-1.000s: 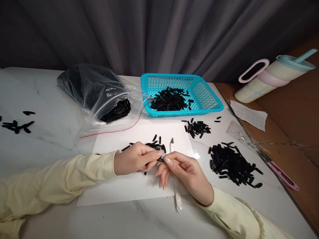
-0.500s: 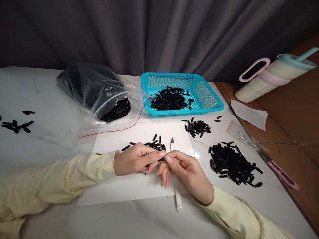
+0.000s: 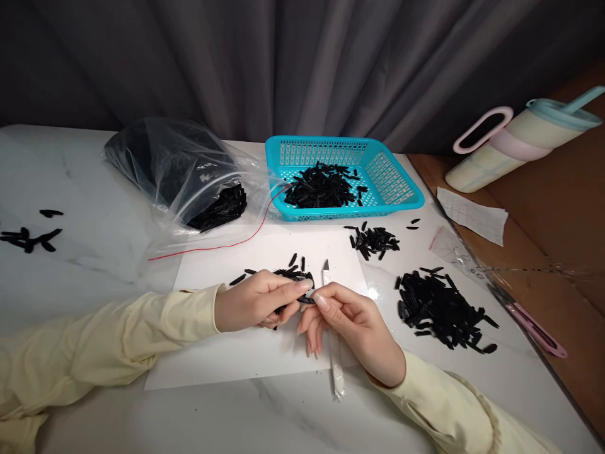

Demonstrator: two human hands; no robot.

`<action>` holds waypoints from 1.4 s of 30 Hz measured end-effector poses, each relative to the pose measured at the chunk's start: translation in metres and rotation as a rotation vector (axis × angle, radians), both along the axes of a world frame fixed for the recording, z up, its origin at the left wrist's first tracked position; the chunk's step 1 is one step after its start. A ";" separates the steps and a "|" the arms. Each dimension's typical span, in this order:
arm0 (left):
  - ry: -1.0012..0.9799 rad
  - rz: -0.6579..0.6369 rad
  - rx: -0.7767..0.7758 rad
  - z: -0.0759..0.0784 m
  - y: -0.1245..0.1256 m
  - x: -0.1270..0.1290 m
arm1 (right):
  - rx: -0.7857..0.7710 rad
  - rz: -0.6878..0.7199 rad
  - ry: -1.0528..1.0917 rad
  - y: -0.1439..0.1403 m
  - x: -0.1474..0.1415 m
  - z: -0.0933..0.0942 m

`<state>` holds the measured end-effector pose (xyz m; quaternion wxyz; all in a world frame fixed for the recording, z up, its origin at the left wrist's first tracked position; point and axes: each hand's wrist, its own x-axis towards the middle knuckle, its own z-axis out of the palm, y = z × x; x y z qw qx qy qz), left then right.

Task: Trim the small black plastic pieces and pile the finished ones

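Observation:
A slim, dark black strip spans the gap between my hands above the white paper. My right hand pinches its right end between thumb and forefinger, the other fingers hanging curled below. The strip's left end rests at the closed fingers of my left hand, whose thumb lies above it. Behind my left hand lies a small heap of similar black strips, partly hidden by that hand. A craft knife with a white-wrapped handle lies on the paper, partly behind my right hand.
A blue basket of black strips stands at the back. Left of it lies a clear zip bag of strips. More heaps lie on the right. Pink-handled scissors, a paper slip and a tumbler are farther right.
My left thumb has lifted slightly from my right fingertips, and the strip between the hands shows more. The right hand has barely moved. The view has shifted a little.

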<state>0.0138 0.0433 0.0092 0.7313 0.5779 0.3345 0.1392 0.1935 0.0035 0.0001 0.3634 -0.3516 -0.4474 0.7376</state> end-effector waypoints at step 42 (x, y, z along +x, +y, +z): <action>-0.035 -0.035 -0.023 -0.001 0.001 0.000 | 0.021 0.001 0.001 -0.001 0.000 0.000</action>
